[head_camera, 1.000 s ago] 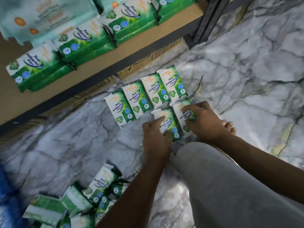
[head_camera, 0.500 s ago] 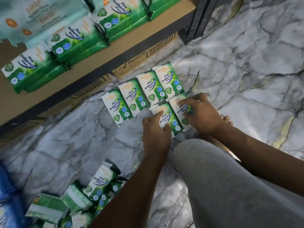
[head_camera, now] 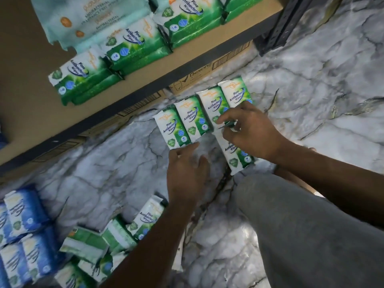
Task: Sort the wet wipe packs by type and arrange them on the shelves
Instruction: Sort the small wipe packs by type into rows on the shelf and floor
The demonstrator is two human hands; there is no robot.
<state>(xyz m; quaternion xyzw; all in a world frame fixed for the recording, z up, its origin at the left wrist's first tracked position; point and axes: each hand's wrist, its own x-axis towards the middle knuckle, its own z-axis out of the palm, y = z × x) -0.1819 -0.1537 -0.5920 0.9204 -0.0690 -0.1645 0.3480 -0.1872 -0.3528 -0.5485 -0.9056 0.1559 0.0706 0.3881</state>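
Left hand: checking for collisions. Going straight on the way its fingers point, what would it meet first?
Probably the floor row of pine wipes packs, near its left end; the left hand lies just short of it, though blur hides depth.

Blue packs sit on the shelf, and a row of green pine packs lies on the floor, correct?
No. The head view shows the blue packs sitting on the floor, not the shelf. The row of green pine packs does lie on the floor.

We record four pine wipe packs (head_camera: 187, 119) rowed on the marble floor (head_camera: 311, 100), our right hand (head_camera: 253, 132) pinching a further pack (head_camera: 228, 125) over them, left hand (head_camera: 187, 169) spread alongside, stocked shelf (head_camera: 31, 59) behind.
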